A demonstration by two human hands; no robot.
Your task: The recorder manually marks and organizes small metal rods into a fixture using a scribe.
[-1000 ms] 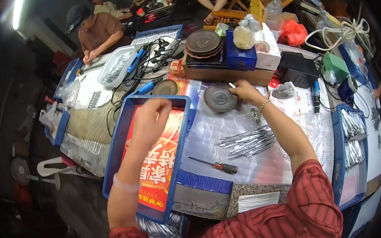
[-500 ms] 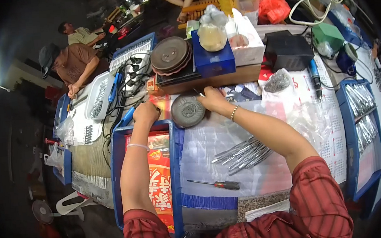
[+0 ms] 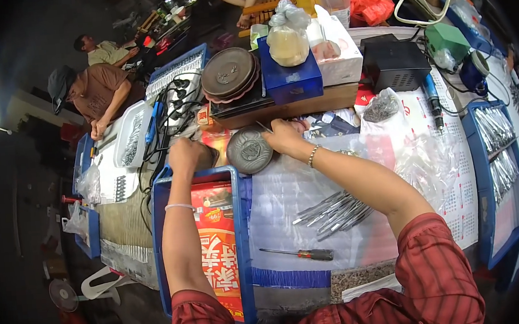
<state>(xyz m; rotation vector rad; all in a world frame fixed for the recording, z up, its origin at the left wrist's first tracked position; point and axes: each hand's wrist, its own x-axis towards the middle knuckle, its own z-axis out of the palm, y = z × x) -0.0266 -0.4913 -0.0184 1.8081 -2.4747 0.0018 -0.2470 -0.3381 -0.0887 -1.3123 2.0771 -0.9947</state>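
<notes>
Beyond the far edge of a red-lined blue tray (image 3: 240, 224), my left hand (image 3: 187, 157) is curled closed. Its fingertips are hidden, and whatever they hold cannot be made out. My right hand (image 3: 287, 139) is closed in a pinch at the right rim of a dark round dish (image 3: 250, 150) with a raised pattern. From its fingers pokes the tip of a thin metal stick (image 3: 262, 126), pointing up and left. Nearer to me lie a loose bundle of slim silvery metal rods (image 3: 333, 213) and a screwdriver (image 3: 313, 254) with a dark handle.
A stack of brown round plates (image 3: 228, 75), a blue box (image 3: 293, 81) and a black box (image 3: 398, 63) line the far side. Blue trays of metal pieces (image 3: 498, 137) stand at the right. At the left, a co-worker (image 3: 92, 93) sits by a white tub (image 3: 132, 135).
The view has shifted slightly, moving things a little in the picture. My left hand has turned a little, while my right hand stays at the dish's right rim.
</notes>
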